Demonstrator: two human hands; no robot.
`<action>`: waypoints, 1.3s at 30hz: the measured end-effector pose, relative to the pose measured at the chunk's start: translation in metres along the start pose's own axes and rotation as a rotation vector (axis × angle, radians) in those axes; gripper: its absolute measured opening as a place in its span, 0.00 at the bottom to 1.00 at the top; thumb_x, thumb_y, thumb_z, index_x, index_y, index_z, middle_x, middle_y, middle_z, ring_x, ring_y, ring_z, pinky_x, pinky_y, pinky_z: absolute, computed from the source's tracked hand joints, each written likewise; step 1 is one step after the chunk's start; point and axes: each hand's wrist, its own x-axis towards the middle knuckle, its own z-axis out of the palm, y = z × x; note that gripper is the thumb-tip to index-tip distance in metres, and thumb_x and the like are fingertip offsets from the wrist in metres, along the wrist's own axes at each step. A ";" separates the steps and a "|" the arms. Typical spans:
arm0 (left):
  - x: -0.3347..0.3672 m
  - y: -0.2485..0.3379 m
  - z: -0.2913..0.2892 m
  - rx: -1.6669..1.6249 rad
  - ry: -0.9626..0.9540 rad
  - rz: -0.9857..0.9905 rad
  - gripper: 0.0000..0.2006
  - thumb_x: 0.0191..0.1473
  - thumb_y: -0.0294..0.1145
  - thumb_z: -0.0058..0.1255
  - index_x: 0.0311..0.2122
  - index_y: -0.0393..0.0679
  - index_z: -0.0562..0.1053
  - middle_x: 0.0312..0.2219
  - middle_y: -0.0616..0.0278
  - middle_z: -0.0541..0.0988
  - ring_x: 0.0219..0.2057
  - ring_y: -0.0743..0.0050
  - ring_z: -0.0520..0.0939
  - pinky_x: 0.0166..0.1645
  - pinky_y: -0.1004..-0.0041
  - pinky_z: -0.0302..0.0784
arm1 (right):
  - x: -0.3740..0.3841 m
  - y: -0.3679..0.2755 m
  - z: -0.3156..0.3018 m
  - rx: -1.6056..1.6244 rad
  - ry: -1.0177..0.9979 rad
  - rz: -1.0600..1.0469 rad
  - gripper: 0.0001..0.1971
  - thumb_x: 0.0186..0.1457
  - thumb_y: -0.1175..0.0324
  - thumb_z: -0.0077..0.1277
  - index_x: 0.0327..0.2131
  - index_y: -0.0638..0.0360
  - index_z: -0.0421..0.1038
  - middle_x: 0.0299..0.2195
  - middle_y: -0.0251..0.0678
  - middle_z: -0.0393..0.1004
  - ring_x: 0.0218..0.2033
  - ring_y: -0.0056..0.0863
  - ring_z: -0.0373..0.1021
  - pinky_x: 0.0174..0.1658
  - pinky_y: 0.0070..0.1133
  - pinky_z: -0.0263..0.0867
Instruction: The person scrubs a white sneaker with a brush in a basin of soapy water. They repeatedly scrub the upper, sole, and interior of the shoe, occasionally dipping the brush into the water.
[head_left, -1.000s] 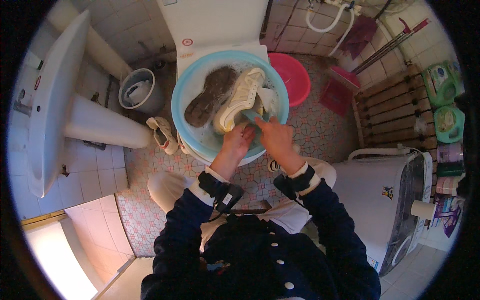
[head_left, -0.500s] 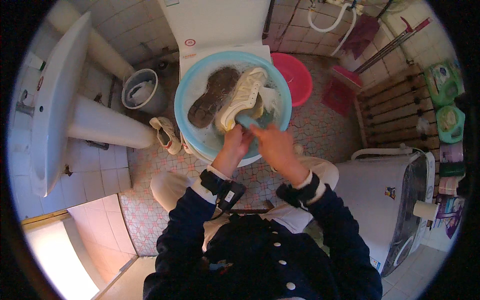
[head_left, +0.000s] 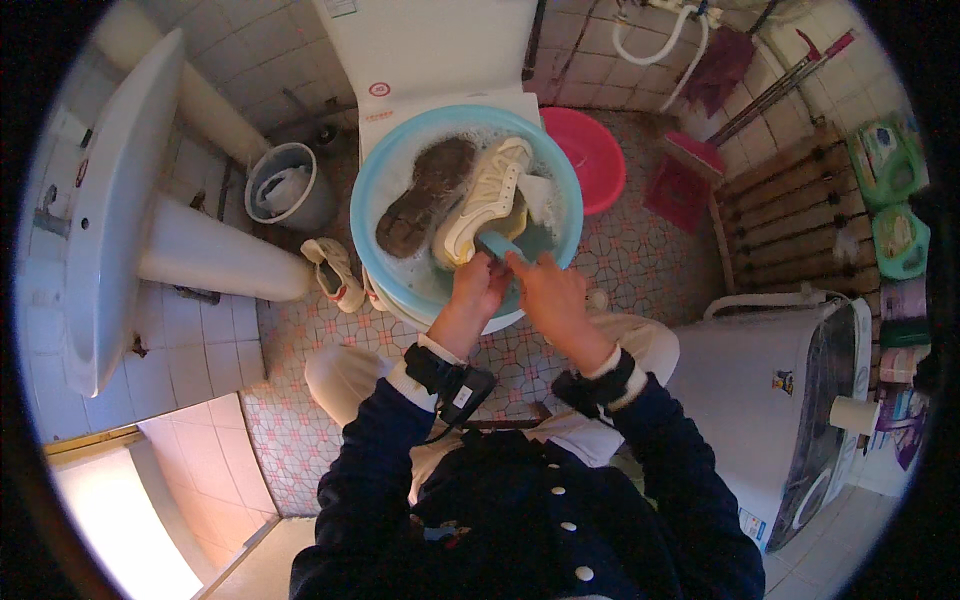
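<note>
Two bare hands work at the basin's near edge: the left hand [head_left: 478, 287], at 6 o'clock, has its fingers more curled than a second ago, though whether they grip cannot be told; the right hand [head_left: 552, 300], at 5 o'clock, is closed around a light-blue, flat-ended tool [head_left: 497, 243], which shows more of its broad face than it did then. Its end meets the near end of a cream lace-up shoe [head_left: 483, 205], which lies tilted in cloudy water, stretching from 6 to 1 o'clock, wet, with a yellow patch low down. At 10 o'clock lies a dark brown, ridged, sole-shaped piece [head_left: 425, 195]. White suds line the round, smooth, light-blue basin [head_left: 363, 215]. Beyond it, a glossy pink basin [head_left: 590, 160] sits at 2 o'clock, and a white toilet [head_left: 430, 50] rises at 12.
</note>
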 end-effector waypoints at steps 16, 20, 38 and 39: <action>-0.005 -0.001 0.000 0.000 -0.077 -0.015 0.11 0.50 0.24 0.37 0.41 0.42 0.63 0.33 0.57 0.71 0.34 0.61 0.74 0.42 0.62 0.71 | 0.003 0.006 0.012 -0.032 0.056 -0.043 0.20 0.43 0.70 0.45 0.44 0.39 0.66 0.24 0.38 0.67 0.20 0.38 0.69 0.20 0.32 0.62; -0.006 -0.002 0.003 0.012 0.017 0.061 0.11 0.50 0.24 0.37 0.41 0.41 0.63 0.34 0.56 0.71 0.34 0.61 0.74 0.43 0.62 0.71 | 0.000 0.004 0.012 -0.036 0.010 -0.108 0.21 0.43 0.71 0.45 0.45 0.40 0.65 0.23 0.38 0.67 0.19 0.39 0.68 0.20 0.32 0.62; -0.010 0.002 0.005 0.018 -0.050 -0.026 0.11 0.50 0.24 0.34 0.41 0.43 0.63 0.33 0.58 0.70 0.33 0.63 0.74 0.39 0.63 0.72 | 0.002 0.002 0.012 -0.043 0.186 -0.016 0.21 0.41 0.72 0.46 0.43 0.41 0.67 0.25 0.40 0.67 0.20 0.39 0.68 0.20 0.32 0.62; -0.009 0.002 0.004 -0.008 -0.081 -0.025 0.11 0.50 0.23 0.35 0.41 0.42 0.63 0.34 0.57 0.70 0.35 0.62 0.73 0.39 0.63 0.72 | 0.003 0.003 0.013 -0.055 0.099 -0.017 0.20 0.41 0.70 0.46 0.42 0.42 0.67 0.25 0.39 0.67 0.20 0.39 0.69 0.20 0.32 0.63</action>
